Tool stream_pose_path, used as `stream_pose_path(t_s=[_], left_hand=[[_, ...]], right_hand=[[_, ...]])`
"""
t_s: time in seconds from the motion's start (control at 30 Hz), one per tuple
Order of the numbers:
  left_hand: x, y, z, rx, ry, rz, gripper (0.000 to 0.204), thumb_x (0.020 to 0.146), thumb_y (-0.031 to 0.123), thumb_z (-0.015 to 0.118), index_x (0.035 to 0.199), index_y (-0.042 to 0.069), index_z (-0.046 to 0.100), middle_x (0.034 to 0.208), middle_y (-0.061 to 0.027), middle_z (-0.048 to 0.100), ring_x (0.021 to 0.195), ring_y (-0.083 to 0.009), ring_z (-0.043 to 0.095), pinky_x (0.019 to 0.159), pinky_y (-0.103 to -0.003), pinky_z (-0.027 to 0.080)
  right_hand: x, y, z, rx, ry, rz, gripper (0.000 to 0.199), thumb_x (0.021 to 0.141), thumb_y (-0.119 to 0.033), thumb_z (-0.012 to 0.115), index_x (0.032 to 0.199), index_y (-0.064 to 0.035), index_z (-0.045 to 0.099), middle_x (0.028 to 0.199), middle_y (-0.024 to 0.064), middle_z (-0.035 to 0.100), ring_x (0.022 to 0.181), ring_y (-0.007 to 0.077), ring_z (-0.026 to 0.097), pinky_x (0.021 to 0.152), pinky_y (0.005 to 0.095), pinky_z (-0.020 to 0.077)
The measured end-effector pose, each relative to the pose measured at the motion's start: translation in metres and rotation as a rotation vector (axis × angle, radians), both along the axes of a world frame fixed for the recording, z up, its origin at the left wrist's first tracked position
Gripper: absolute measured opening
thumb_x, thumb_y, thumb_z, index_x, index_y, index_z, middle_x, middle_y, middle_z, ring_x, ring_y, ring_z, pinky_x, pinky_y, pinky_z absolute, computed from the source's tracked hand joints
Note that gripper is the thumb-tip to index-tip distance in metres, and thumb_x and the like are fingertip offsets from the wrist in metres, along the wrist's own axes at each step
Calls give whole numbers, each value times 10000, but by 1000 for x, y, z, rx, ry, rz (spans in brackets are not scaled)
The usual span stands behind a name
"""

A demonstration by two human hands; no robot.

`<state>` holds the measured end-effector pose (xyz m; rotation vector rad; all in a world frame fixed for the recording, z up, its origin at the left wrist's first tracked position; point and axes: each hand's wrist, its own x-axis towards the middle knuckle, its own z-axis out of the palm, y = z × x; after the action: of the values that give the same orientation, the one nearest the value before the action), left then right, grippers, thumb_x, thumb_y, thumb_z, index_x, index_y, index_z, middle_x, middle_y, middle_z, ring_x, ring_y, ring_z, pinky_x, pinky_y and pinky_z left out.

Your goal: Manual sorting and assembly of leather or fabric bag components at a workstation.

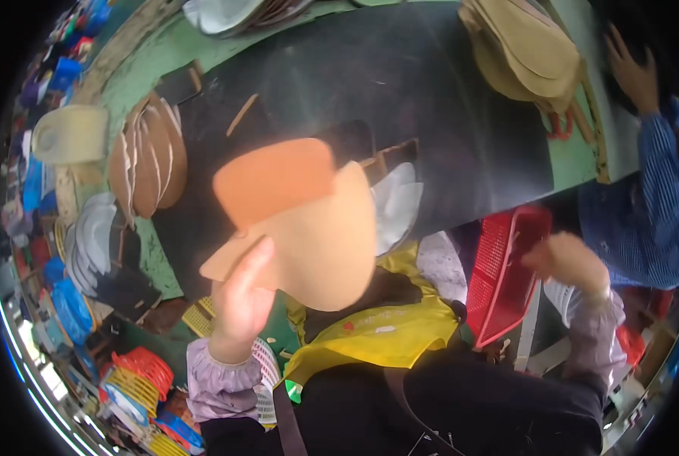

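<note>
Green worktop [145, 57] with black mat [431, 99] far, left hand [241, 304] grip grasping tan and orange cutouts [309, 220] in the middle, right hand [571, 262] clenched near red basket [503, 266], brown stacks [149, 159] left

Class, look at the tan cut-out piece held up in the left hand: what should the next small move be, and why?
Probably bring the right hand across to steady the tan piece. The left hand grips it only at its lower edge, lifted above the black work surface, with an orange piece behind it, while the right hand hangs free near the red basket.
</note>
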<state>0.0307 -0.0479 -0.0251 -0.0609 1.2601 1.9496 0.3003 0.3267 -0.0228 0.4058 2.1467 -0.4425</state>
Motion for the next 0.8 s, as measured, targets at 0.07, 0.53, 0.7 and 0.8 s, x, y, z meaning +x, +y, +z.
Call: stream_pose_path(t_s=[0.07,0.53,0.7,0.8], left_hand=[[13,-3,-7,-109,97,-75,248,1020,108,569,1233,-1,633,1189,-121,657,1141,-232,622,988,-381,495],[-32,23,1,-435,350,-273,208,997,202,648,948,3,612,833,-61,703,651,-130,697,461,-211,471],[-41,25,-11,-559,312,-299,215,991,219,657,952,20,588,823,-92,736,610,-178,726,415,-218,457],[-42,23,-14,-567,297,-306,213,999,223,647,945,27,582,806,-81,733,607,-178,725,412,-220,455]], right_hand=[[-56,-34,36,-639,111,-524,402,926,-387,686,1018,3,716,836,133,736,799,251,711,754,363,543],[-177,-106,12,-660,767,-713,212,992,-133,647,1099,49,662,723,26,670,556,41,584,496,210,468],[-188,-98,-7,-509,641,-603,222,991,-167,653,1043,48,677,671,50,662,487,54,572,448,218,450],[-190,-98,-5,-507,627,-629,234,980,-190,670,1006,41,686,647,60,664,460,71,575,426,234,445]])
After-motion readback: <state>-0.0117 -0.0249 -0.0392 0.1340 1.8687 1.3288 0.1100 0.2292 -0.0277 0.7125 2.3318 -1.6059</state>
